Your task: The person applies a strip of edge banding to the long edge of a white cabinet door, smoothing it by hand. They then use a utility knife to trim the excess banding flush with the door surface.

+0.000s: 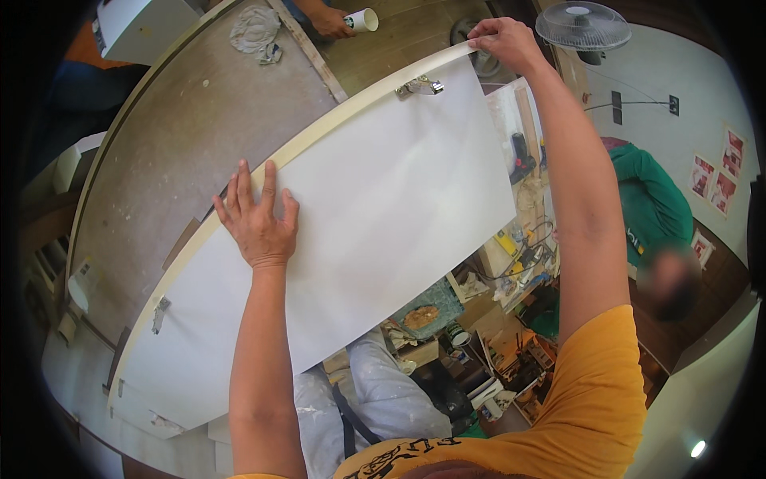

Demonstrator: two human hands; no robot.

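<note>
A large white door panel (391, 191) slants across the view, tilted against the edge of a worktop. Metal hinges are fixed to it, one hinge (419, 86) near its far right end and another hinge (161, 314) toward the lower left. Along its long upper edge runs a cream strip (343, 112). My left hand (259, 227) lies on the panel with fingers spread, the fingertips over the strip. At the far right corner, my right hand (507, 44) is closed in a pinch on the strip's end.
Behind the panel is a grey-brown worktop (191, 120) with a crumpled cloth (254, 30). A co-worker's hand (331, 21) holds a paper cup (361, 21). At right are a fan (583, 26) and a person in green (654, 191). Tools, including a drill (521, 160), clutter the area below.
</note>
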